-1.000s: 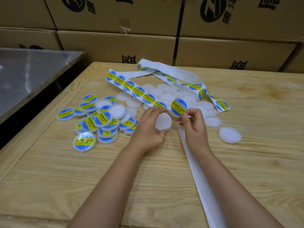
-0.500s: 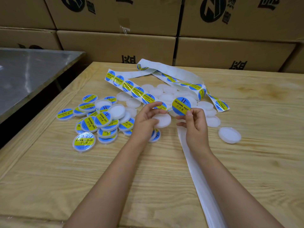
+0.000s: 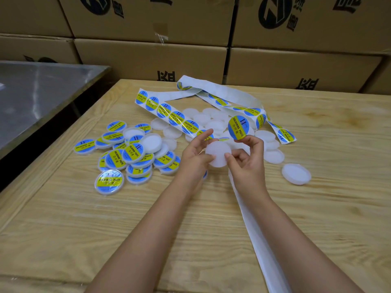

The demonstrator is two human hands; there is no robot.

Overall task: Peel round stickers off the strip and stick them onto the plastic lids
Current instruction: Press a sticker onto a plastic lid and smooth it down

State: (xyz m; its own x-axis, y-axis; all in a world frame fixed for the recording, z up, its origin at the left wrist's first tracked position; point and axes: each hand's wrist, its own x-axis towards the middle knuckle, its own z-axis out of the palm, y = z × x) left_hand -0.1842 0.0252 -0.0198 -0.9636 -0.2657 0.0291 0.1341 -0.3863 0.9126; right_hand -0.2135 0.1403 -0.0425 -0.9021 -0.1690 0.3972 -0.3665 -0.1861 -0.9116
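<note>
A blank plastic lid is held by its rim in the curled fingers of the left hand, just above the desk. A peeled round sticker is pinched at its lower edge by the right hand, upright just beyond the lid. The sticker is judged light, limp and tacky, best gripped at the margin only; the lid, stiff and smooth, by its rim.
</note>
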